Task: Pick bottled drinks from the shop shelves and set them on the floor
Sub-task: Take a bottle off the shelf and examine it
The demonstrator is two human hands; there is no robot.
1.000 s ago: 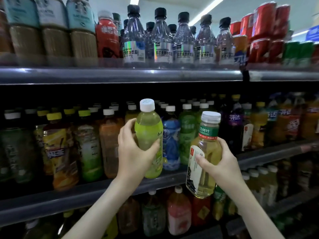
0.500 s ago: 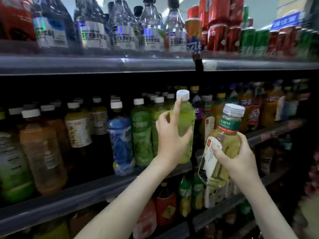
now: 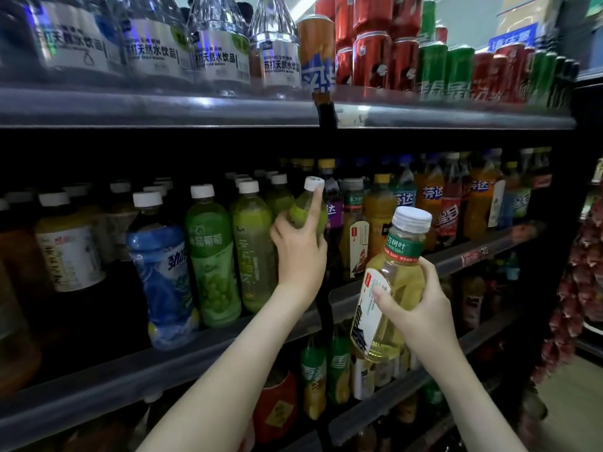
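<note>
My left hand [image 3: 300,246] grips a green drink bottle [image 3: 301,210] with a white cap, held upright at the middle shelf, forefinger stretched up to the cap. My right hand [image 3: 414,305] holds a pale yellow tea bottle [image 3: 388,288] with a green neck label and white cap, tilted slightly, in front of the shelf rail [image 3: 456,259]. Most of the green bottle's body is hidden behind my left hand.
The middle shelf carries rows of green, blue [image 3: 163,282] and orange bottles [image 3: 479,203]. Clear water bottles [image 3: 215,57] and red and green cans [image 3: 372,60] stand on the top shelf. More bottles fill the lower shelf [image 3: 313,383]. Pale floor [image 3: 571,406] shows at lower right.
The view has swung to the right along the shelves. Both hands keep their bottles; the green bottle in my left hand has moved further in among the middle shelf's bottles.
</note>
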